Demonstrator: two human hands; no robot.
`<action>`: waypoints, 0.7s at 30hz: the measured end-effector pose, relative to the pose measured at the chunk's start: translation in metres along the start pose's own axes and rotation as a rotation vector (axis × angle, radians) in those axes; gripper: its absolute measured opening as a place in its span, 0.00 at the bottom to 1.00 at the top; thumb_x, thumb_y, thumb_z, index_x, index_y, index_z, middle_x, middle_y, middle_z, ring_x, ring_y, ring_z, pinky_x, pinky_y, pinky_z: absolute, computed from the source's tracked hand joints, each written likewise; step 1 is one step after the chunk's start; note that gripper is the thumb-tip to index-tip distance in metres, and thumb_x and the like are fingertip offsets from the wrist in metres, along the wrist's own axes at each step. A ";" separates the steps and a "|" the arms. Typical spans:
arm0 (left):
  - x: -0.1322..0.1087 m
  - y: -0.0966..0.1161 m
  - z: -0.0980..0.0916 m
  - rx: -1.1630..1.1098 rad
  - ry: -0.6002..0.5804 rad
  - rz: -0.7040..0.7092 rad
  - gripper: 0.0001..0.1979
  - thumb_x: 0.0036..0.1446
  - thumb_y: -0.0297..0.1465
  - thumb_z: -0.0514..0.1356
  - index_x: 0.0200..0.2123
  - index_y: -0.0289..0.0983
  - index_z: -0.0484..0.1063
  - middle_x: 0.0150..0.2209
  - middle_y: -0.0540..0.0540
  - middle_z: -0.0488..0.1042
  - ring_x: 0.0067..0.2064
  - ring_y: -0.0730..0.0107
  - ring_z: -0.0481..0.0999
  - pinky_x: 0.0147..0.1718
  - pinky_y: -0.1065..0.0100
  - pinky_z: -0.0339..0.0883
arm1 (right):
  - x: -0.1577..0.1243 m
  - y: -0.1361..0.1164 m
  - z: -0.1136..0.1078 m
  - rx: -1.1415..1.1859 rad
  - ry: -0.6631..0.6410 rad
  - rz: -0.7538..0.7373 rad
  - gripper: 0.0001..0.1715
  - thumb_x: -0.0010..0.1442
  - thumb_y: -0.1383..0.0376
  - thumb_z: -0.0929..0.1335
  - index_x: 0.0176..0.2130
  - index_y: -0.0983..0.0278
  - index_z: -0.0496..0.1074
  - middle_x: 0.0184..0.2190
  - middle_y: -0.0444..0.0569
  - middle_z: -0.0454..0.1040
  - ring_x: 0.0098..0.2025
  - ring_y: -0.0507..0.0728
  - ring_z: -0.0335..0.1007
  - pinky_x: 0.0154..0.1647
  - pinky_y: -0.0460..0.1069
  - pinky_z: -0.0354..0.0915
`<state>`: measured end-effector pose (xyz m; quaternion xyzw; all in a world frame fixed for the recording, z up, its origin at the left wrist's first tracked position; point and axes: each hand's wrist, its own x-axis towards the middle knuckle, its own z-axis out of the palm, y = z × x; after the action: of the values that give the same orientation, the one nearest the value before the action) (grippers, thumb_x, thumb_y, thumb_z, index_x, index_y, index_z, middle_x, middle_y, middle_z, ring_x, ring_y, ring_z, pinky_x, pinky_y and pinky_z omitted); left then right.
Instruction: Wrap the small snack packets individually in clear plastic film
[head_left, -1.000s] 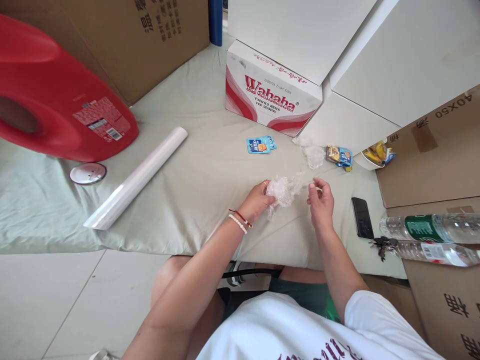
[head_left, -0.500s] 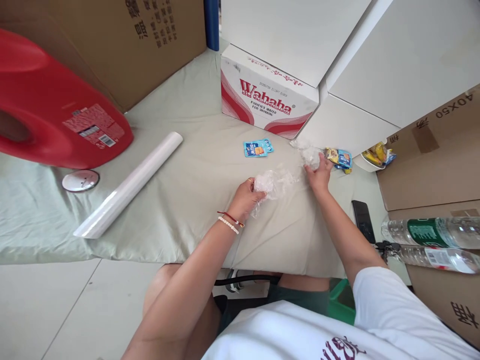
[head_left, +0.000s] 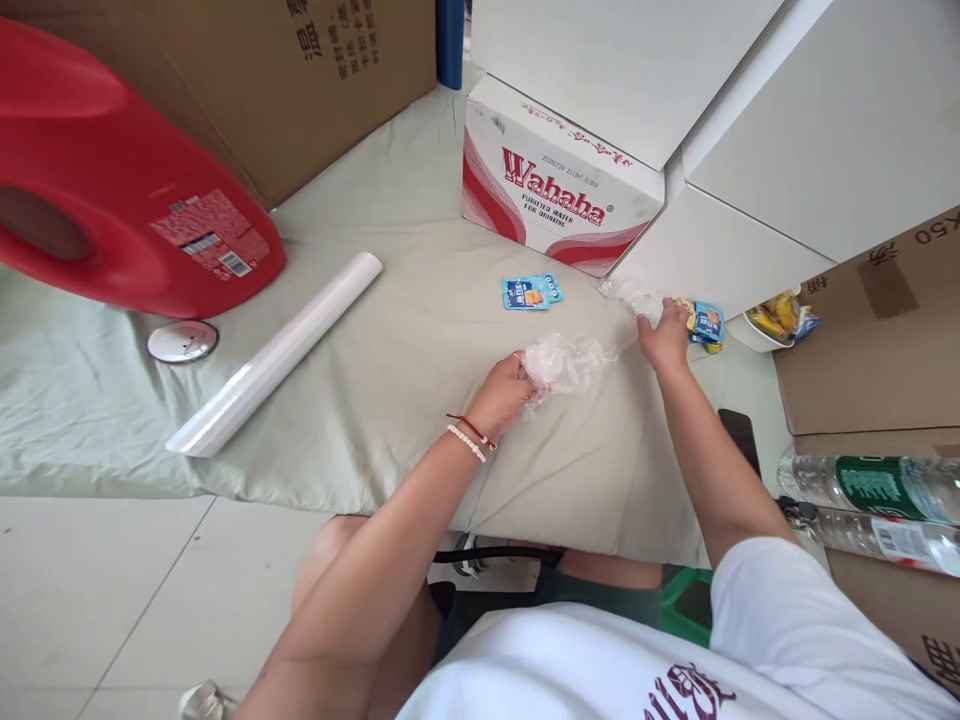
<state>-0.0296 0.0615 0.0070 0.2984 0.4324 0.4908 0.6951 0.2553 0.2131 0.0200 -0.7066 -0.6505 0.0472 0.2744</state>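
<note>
My left hand (head_left: 506, 393) is closed on a crumpled sheet of clear plastic film (head_left: 566, 365), which spreads to the right over the cloth. My right hand (head_left: 665, 338) reaches further back with thumb and fingers apart. Its fingertips are at the edge of small yellow and blue snack packets (head_left: 705, 322), partly covering them. Just behind its thumb lies a second crumpled piece of clear film (head_left: 634, 294); whether the hand touches it is unclear. Two overlapping blue snack packets (head_left: 527, 293) lie on the cloth beyond my left hand.
A white film roll (head_left: 277, 355), a round tin-like disc (head_left: 182, 342) and a big red jug (head_left: 150, 190) stand left. Behind are a Wahaha carton (head_left: 555, 185) and white cabinet. On the right are a snack bowl (head_left: 757, 332), phone (head_left: 739, 440) and plastic bottles (head_left: 874, 485).
The view has shifted slightly. My right hand has moved off the rear film toward the snack packets. My left hand keeps its hold on the front film.
</note>
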 end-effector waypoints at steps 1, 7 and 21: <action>0.000 -0.002 0.001 0.030 -0.008 0.014 0.26 0.40 0.21 0.64 0.47 0.34 0.73 0.46 0.42 0.82 0.46 0.62 0.81 0.40 0.68 0.72 | -0.023 -0.008 -0.007 0.094 0.012 -0.053 0.37 0.65 0.48 0.69 0.63 0.69 0.69 0.64 0.70 0.66 0.66 0.72 0.63 0.64 0.67 0.64; -0.002 -0.012 0.005 0.301 -0.083 0.043 0.29 0.50 0.22 0.62 0.58 0.36 0.74 0.45 0.43 0.84 0.45 0.62 0.83 0.44 0.65 0.76 | -0.127 -0.057 -0.015 0.492 -0.455 -0.255 0.39 0.58 0.45 0.75 0.64 0.53 0.71 0.57 0.54 0.75 0.59 0.64 0.71 0.60 0.61 0.70; -0.005 0.015 -0.004 0.066 0.171 0.053 0.08 0.39 0.23 0.55 0.25 0.37 0.70 0.29 0.49 0.76 0.29 0.75 0.70 0.32 0.71 0.65 | -0.155 -0.021 -0.047 1.001 -0.075 0.253 0.16 0.51 0.55 0.78 0.38 0.57 0.76 0.35 0.44 0.76 0.35 0.55 0.71 0.39 0.51 0.68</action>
<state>-0.0406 0.0620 0.0191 0.2893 0.4983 0.5181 0.6321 0.2331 0.0512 0.0239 -0.5598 -0.4671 0.4109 0.5474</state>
